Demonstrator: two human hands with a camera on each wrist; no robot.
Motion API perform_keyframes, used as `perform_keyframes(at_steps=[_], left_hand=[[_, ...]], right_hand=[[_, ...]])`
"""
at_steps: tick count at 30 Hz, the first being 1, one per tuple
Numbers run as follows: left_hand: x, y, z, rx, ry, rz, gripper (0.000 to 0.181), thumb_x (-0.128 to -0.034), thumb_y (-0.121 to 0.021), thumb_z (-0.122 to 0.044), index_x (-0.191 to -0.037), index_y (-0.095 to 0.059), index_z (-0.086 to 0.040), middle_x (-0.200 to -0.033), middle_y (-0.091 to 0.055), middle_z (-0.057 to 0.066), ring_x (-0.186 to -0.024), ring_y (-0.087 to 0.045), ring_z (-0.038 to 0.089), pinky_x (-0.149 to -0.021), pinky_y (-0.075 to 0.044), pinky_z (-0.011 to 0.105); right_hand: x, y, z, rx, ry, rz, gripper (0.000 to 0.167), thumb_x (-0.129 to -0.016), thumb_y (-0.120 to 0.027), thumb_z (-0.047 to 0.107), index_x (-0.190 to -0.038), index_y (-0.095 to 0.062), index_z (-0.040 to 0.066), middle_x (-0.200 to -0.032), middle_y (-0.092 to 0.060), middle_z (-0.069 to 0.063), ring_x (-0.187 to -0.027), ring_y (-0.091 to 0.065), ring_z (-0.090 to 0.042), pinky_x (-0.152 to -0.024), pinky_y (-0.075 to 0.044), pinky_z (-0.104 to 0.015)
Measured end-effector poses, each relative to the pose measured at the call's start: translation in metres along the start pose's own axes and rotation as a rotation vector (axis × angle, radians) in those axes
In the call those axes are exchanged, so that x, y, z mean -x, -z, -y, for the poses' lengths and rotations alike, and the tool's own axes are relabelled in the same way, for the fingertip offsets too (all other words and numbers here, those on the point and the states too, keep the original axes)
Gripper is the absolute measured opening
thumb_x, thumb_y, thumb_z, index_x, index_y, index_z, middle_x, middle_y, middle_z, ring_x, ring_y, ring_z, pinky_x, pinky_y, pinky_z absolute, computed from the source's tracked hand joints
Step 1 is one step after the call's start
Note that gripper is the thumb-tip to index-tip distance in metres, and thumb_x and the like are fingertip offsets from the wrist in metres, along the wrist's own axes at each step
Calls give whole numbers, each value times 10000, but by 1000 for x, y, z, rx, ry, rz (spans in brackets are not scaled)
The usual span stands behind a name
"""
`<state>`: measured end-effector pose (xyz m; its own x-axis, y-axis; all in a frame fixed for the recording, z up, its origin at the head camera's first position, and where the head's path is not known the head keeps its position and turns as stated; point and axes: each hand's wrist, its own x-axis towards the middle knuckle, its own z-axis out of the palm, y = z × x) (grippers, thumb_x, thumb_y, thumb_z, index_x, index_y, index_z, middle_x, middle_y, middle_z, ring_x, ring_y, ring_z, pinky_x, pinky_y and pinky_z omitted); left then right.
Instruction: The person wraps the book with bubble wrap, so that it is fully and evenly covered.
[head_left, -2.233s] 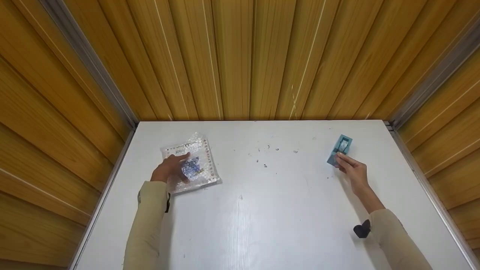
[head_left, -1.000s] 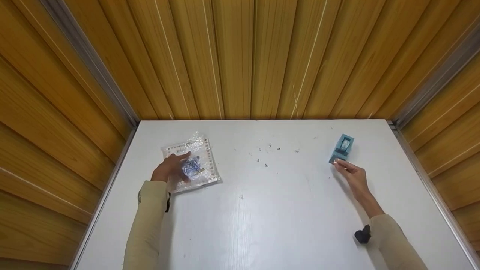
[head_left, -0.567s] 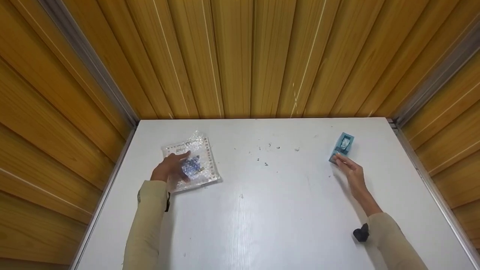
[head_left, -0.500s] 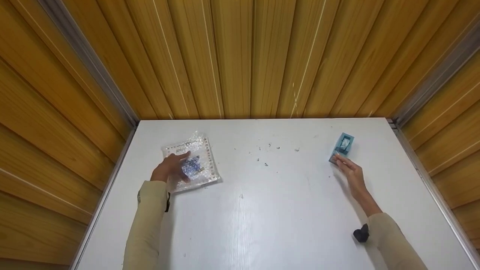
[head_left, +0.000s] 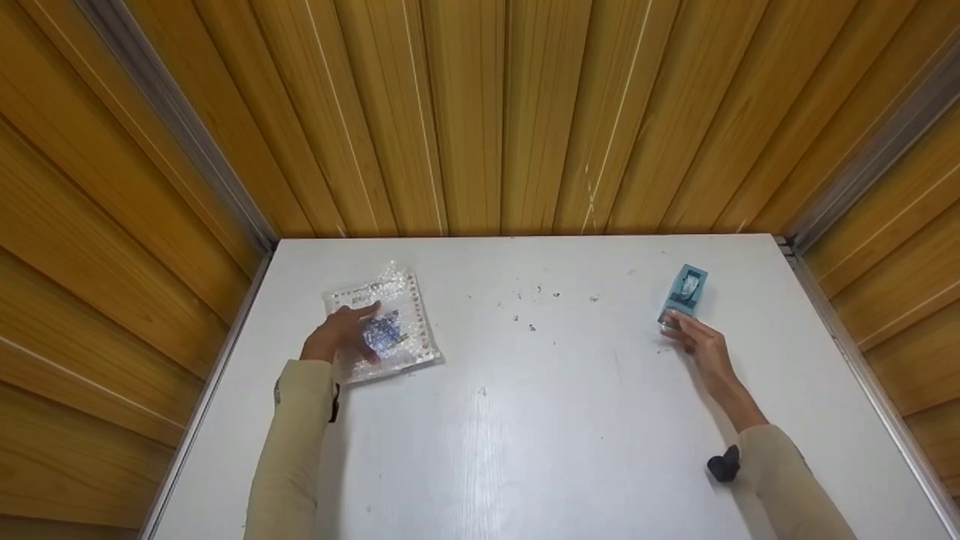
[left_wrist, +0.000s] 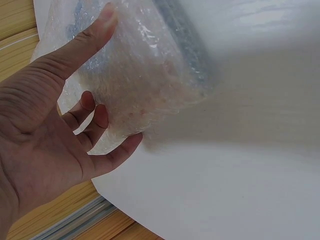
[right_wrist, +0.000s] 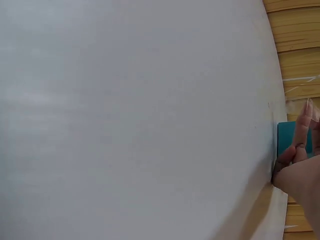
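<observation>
A flat package in bubble wrap (head_left: pixel 397 330), white with a blue picture, lies at the left of the white table. My left hand (head_left: pixel 341 334) rests on its left part, thumb and fingers spread apart; in the left wrist view, the thumb lies along the wrap (left_wrist: pixel 145 85) and the bent fingertips touch it. At the right, a teal tape dispenser (head_left: pixel 684 291) with a clear roll sits on the table. My right hand (head_left: pixel 701 345) is at its near end, thumb and fingertips pinching a short bit of clear tape (right_wrist: pixel 296 106). The tape's far end is hard to make out.
The white table (head_left: pixel 480 427) bears several small dark marks near its middle. Wood-patterned panels (head_left: pixel 480 120) stand behind it and at both sides, with metal strips (head_left: pixel 855 367) along the side edges. A black object (head_left: pixel 724 463) is attached at the right sleeve.
My right hand moved slightly back and forth at the dispenser's near end; its fingers have now shifted just below it. The dispenser is nearly unmoved. My left hand and the package stay put.
</observation>
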<state>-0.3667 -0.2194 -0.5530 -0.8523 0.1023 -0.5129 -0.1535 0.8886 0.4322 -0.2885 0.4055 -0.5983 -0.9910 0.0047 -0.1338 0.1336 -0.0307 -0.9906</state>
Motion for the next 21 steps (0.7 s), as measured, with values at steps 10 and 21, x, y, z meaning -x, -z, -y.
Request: perform_keyframes(at_steps=[10,21], left_hand=[[-6,0,4,-1,-4,13,1153,-739,-909,-213,-1635,-191,-318,-1689,-15,304,-1541,-23,558,-1196,-167,743],[-1,-1,2,-14,-13,-11,1148,-727,-917,-222,-1632,-215,-316,-1686,-43,309,-1532,-65,571,-1186,-201,745]], right_hand=[[2,-11,17,-458,-402,-103,118,-995,-672,252,-1042,-773,213,-1030,-791,87,-1009,-732,-45,-890,-558,-220],[5,-14,46,-338,-462,-195,131,-977,-696,188,-881,-784,182,-869,-801,62,-866,-759,-43,-820,-577,-208]])
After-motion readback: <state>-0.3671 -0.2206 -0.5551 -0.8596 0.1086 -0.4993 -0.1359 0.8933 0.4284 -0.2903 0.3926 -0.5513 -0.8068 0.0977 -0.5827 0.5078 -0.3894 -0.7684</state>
